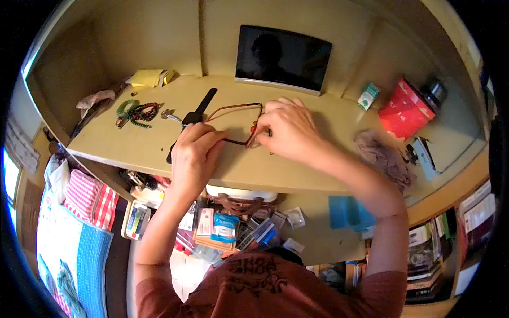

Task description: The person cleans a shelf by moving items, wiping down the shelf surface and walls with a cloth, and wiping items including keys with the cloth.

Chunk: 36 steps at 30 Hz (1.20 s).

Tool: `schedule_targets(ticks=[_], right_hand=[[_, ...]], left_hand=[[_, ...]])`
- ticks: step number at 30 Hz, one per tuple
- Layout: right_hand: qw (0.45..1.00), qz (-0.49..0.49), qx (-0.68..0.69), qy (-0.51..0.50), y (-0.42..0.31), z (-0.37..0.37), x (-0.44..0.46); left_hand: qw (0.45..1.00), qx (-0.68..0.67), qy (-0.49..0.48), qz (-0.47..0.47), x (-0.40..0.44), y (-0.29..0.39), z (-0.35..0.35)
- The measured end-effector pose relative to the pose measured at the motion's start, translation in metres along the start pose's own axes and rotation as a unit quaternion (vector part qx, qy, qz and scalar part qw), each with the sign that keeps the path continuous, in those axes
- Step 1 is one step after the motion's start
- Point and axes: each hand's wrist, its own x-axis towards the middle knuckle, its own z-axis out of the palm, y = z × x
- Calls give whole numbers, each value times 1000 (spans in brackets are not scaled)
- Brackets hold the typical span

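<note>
A thin red-brown and black cord (233,106) forms a loop above the desk, with a small red piece (253,129) near its right side. My left hand (194,151) pinches the cord's lower left part between thumb and fingers. At the right of the loop, my right hand (289,129) has its fingers closed on the cord, beside the red piece. A black watch (193,117) lies just behind my left hand, which partly covers it. Left of the watch are a small metal item (170,114) and a pile of beaded strings (142,113).
A dark screen (283,57) stands at the back of the desk (302,177). To the right are a green-white box (368,96), a red bag (407,111) and a crumpled cloth (383,156). Yellow packets (147,78) lie back left. Below the desk edge are packages (225,228).
</note>
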Motion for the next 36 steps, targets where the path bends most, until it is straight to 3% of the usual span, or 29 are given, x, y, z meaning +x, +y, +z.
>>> schedule_targets(ticks=[3, 5, 9, 11, 15, 17, 24, 26, 29, 31, 33, 34, 36], right_hand=[[996, 31, -60, -62, -2, 2, 9], [996, 35, -70, -50, 2, 7, 15], [998, 31, -18, -52, 6, 2, 18], [991, 67, 34, -109, 9, 3, 22], [992, 55, 28, -113, 12, 2, 25], [985, 48, 39, -162, 10, -6, 26], [987, 17, 38, -156, 20, 5, 24], [977, 14, 164, -137, 26, 0, 23], [971, 7, 224, -88, 49, -29, 21], [983, 44, 175, -26, 69, -54, 8], [994, 106, -4, -13, 96, -57, -14], [994, 105, -3, -14, 111, -51, -28], [970, 105, -216, -31, 136, -38, -55]], left_hand=[[1000, 4, 3, 0, 0, 0, 1], [1000, 2, -1, 12, 2, 2, -1], [1000, 7, -6, 7, 0, 2, 1], [1000, -3, -1, -4, 0, 3, 1], [1000, 4, -12, -6, 1, 5, -1], [1000, 11, -9, -5, 0, 5, 0], [1000, 10, 11, 4, 0, 6, 3], [1000, 11, 10, 6, -1, 5, 4], [1000, 14, 5, 1, 0, 6, 3], [1000, 15, -3, -10, -1, 8, 1], [1000, 25, -3, -4, 0, 8, 0], [1000, 25, -3, -6, 0, 8, 0], [1000, 27, -2, -9, 0, 8, 2]])
